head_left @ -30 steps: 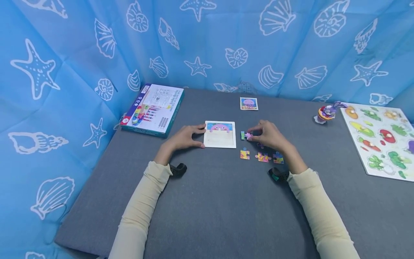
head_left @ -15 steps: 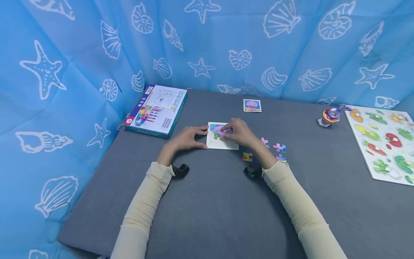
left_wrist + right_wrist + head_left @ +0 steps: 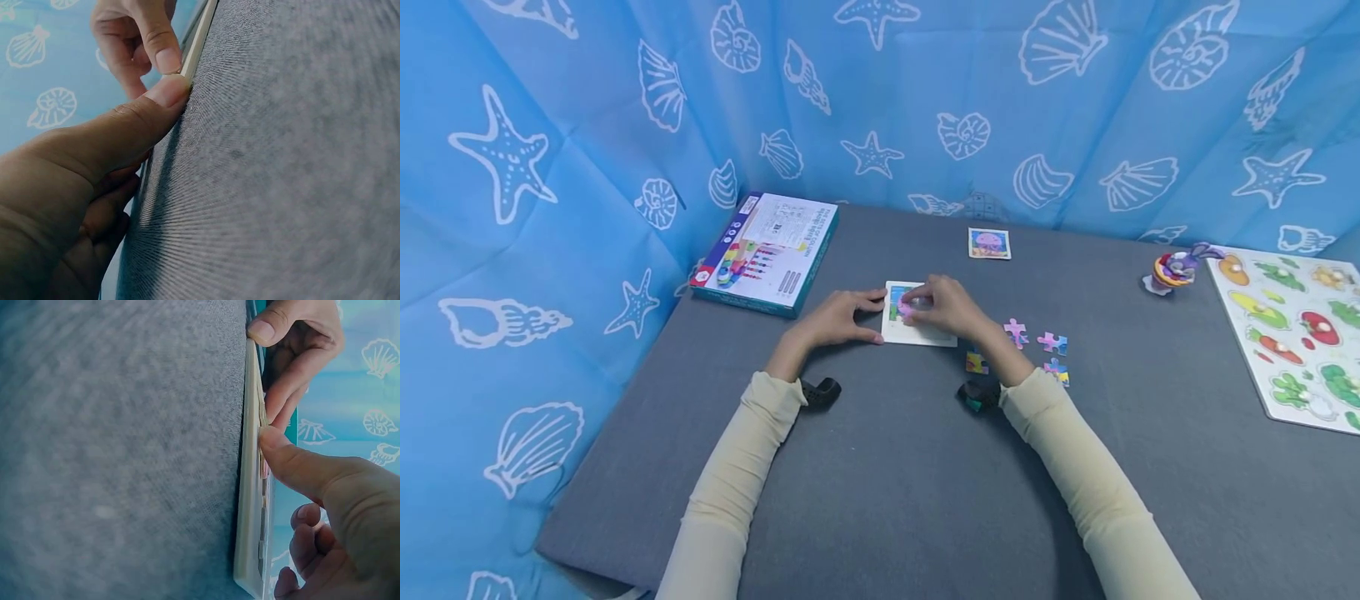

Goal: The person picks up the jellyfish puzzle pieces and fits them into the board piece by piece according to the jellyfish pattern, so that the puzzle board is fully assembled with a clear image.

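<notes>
L hand [image 3: 837, 318] holds the white puzzle tray [image 3: 928, 338] by its L edge, thumb at the near corner, index finger farther up; tray is on the grey surface [image 3: 865, 492], approx mid-view. R hand [image 3: 953, 307] comes over from the tray's R side & pinches a pink puzzle piece [image 3: 905, 309] btwn thumb & index, at the tray's L part; can't tell if piece is fully seated. R wrist view puts that thumb right at the tray's rim, w/ the other hand's thumb on the corner nearby. Blue & green print shows at tray's L side, near strip is bare & pale, rest mostly hidden by R hand

4 loose pieces [image 3: 1016, 332] lie R of tray, well apart from it exc. one yellow one just off its near R corner, partly behind R wrist. Jellyfish pic card [image 3: 988, 243] is beyond tray, a bit R. Printed box [image 3: 767, 250] w/ teal sides sits far L. Small bunny toy [image 3: 1180, 267] is far R, just beside a white veg board [image 3: 1296, 302]. Blue curtain [image 3: 820, 142] w/ white shells & starfish hangs behind; both sleeves [image 3: 1078, 467] are cream, black wrist devices [image 3: 822, 393] below the hands
</notes>
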`<state>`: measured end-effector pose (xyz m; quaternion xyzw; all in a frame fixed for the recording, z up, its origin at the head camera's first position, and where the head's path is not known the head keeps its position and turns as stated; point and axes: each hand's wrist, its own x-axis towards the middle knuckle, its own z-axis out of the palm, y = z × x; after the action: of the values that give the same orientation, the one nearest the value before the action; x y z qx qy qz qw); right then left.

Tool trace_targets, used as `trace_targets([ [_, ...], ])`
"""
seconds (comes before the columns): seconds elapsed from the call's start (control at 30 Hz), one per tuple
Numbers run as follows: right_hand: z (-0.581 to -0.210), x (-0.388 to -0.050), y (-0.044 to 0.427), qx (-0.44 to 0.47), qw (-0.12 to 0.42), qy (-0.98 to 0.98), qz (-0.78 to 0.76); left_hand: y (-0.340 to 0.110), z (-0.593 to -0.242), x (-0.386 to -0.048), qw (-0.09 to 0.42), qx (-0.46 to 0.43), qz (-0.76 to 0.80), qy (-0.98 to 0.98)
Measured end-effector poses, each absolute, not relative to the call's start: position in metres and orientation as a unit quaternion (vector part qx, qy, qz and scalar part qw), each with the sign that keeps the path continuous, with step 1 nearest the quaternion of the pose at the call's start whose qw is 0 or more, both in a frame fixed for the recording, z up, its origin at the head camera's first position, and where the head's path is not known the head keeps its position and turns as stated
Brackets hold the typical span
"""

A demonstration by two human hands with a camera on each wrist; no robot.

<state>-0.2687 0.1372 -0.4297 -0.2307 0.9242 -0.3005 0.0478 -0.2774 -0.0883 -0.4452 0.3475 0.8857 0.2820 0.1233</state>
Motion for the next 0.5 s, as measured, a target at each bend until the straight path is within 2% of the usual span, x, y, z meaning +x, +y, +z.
trace_targets([
  [0.23, -0.4335, -0.2721, 0.1362, -0.252, 0.06, 0.908, -0.331, -0.088, -0.4466, -0.2774, 0.125, 0.347, 0.282, 0.886],
  [0.5, -0.4316, -0.2785, 0.1353, -0.252, 0.071, 0.922, -0.284, -0.0881, -0.4458, -0.2768, 0.128, 0.342, 0.29, 0.885],
])
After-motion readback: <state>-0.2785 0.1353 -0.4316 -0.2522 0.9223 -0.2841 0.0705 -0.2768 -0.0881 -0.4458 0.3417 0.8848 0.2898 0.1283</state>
